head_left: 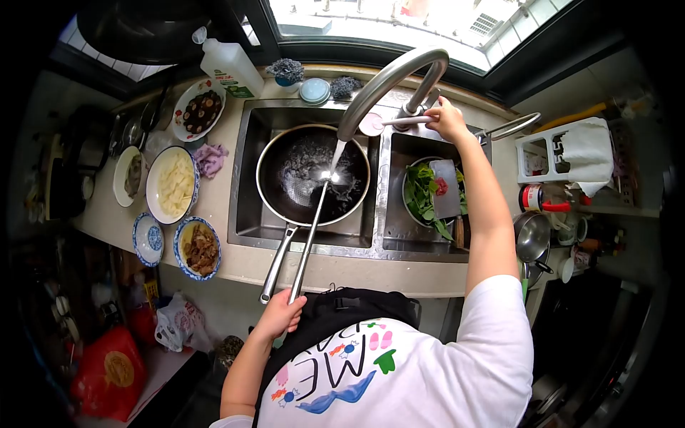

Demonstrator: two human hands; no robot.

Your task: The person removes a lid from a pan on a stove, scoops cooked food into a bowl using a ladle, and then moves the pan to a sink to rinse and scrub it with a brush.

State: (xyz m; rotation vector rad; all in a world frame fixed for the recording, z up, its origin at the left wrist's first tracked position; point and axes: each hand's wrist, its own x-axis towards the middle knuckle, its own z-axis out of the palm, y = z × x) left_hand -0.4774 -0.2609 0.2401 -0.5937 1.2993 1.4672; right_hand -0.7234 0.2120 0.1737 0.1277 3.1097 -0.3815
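My left hand is closed around the handle of a long metal kitchen utensil. Its far end reaches into a dark wok, where glare and splashing hide the head's shape. The wok sits in the left basin, its own handle beside my left hand. Water runs into it from the curved faucet. Behind the right basin, my right hand is closed at the faucet lever. A white-handled tool with a round pink head runs into its fingers.
In the right basin, a bowl of leafy greens lies partly under a cleaver. Left of the sink stand a bowl of pale slices, a bowl of brown meat and other dishes. A white jug stands behind; a white rack is right.
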